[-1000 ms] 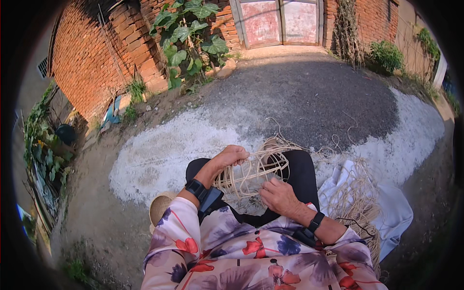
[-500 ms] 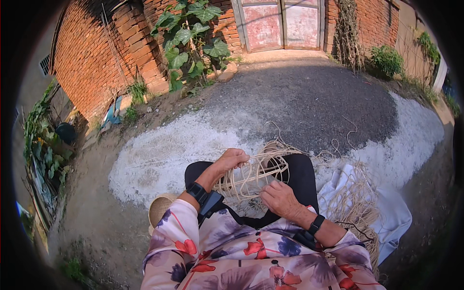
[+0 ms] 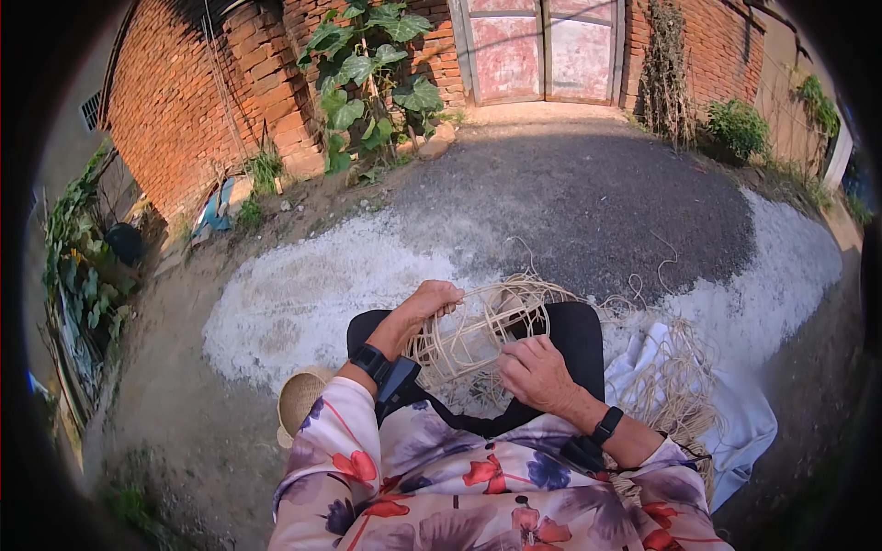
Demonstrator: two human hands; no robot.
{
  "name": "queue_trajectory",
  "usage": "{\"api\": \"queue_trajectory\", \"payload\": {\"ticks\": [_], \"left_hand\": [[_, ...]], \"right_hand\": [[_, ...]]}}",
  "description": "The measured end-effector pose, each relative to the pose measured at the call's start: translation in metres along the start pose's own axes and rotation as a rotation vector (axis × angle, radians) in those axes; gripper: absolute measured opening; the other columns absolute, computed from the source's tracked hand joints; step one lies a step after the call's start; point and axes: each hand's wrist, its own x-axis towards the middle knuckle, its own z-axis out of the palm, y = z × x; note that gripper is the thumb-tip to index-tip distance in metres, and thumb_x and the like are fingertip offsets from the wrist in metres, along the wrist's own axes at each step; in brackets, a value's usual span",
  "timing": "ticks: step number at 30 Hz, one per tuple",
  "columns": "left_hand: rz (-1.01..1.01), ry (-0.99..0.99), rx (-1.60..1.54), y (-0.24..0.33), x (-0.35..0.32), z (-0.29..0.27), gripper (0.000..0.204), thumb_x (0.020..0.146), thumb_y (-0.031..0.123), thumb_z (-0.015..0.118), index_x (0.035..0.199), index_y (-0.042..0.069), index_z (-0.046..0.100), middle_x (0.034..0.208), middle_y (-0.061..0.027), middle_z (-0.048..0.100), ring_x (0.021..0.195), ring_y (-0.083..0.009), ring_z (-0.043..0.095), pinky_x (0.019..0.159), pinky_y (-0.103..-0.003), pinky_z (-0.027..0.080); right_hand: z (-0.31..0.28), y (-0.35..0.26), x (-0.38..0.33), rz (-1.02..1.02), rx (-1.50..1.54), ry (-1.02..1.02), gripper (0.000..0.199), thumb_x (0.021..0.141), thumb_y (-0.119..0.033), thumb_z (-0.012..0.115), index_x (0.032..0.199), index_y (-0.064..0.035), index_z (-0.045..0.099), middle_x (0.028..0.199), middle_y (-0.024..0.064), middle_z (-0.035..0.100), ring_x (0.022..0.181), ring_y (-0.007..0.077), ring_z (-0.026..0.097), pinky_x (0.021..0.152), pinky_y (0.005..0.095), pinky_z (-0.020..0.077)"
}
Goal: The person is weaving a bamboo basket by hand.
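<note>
Between my knees lies an openwork basket frame (image 3: 470, 342) of pale cane strands, with wide gaps and a loose strand curling up at its far side. My left hand (image 3: 434, 300) is closed at the frame's far left edge, pinching the cane there between thumb and fingers. At the near right side of the frame is my right hand (image 3: 537, 375), its fingers curled together. Whether a strand sits in those fingers is hidden from this view. Long loose ends trail from the frame to the right, over my right knee.
On my right, a heap of loose cane strands (image 3: 675, 386) lies on a white cloth (image 3: 744, 422). A small woven basket (image 3: 301, 400) stands by my left side. Ahead are a leafy vine (image 3: 354, 73), a brick wall (image 3: 175, 110) and a faded red double door (image 3: 542, 46).
My right hand has shifted slightly away from the frame's edge, fingers more curled. My left hand keeps its hold, with the wrist moved a little. The whole view has tilted slightly.
</note>
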Motion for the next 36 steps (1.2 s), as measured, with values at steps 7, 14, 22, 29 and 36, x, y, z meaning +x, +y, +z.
{"api": "queue_trajectory", "payload": {"ticks": [7, 14, 22, 29, 36], "left_hand": [[0.008, 0.114, -0.255, 0.000, -0.013, -0.016, 0.024, 0.093, 0.020, 0.059, 0.073, 0.008, 0.057, 0.057, 0.0034, 0.051, 0.044, -0.0038, 0.043, 0.041, -0.019, 0.033], [0.048, 0.150, -0.375, -0.004, -0.016, -0.014, 0.020, 0.093, 0.020, 0.058, 0.078, 0.007, 0.058, 0.059, 0.0038, 0.052, 0.045, -0.0037, 0.044, 0.040, -0.018, 0.033], [0.052, 0.256, -0.436, -0.011, -0.024, -0.014, 0.018, 0.092, 0.022, 0.061, 0.080, 0.009, 0.058, 0.061, 0.0039, 0.054, 0.044, -0.0024, 0.044, 0.040, -0.016, 0.033], [0.133, 0.486, -0.420, -0.007, -0.030, -0.038, 0.019, 0.092, 0.025, 0.060, 0.081, 0.009, 0.058, 0.060, 0.0052, 0.053, 0.043, -0.0004, 0.040, 0.038, -0.014, 0.031], [0.193, 0.522, -0.373, 0.002, -0.029, -0.028, 0.021, 0.090, 0.029, 0.062, 0.080, 0.011, 0.058, 0.061, 0.0057, 0.052, 0.046, -0.0024, 0.040, 0.042, -0.018, 0.032]], "right_hand": [[0.002, -0.008, -0.018, 1.163, 1.168, -0.208, 0.031, 0.088, -0.017, 0.065, 0.112, 0.0003, 0.055, 0.084, 0.0055, 0.059, 0.074, 0.0124, 0.060, 0.063, 0.0249, 0.0489], [0.029, 0.003, 0.016, 1.037, 1.862, 0.165, 0.033, 0.091, -0.025, 0.063, 0.113, -0.0015, 0.056, 0.103, 0.0123, 0.063, 0.080, 0.0143, 0.060, 0.070, 0.0265, 0.0499], [0.016, 0.007, -0.009, 1.068, 2.022, 0.503, 0.007, 0.087, -0.010, 0.061, 0.087, -0.0076, 0.055, 0.090, 0.0103, 0.064, 0.070, 0.0143, 0.056, 0.060, 0.0282, 0.0446], [-0.074, 0.046, -0.079, 1.095, 1.703, 0.420, 0.013, 0.085, -0.011, 0.065, 0.087, -0.0089, 0.053, 0.063, 0.0003, 0.049, 0.052, 0.0092, 0.045, 0.050, 0.0250, 0.0386], [-0.045, 0.042, -0.046, 1.067, 1.066, 0.266, 0.038, 0.085, -0.021, 0.068, 0.117, -0.0057, 0.053, 0.105, 0.0049, 0.057, 0.095, 0.0116, 0.055, 0.084, 0.0264, 0.0452]]}}
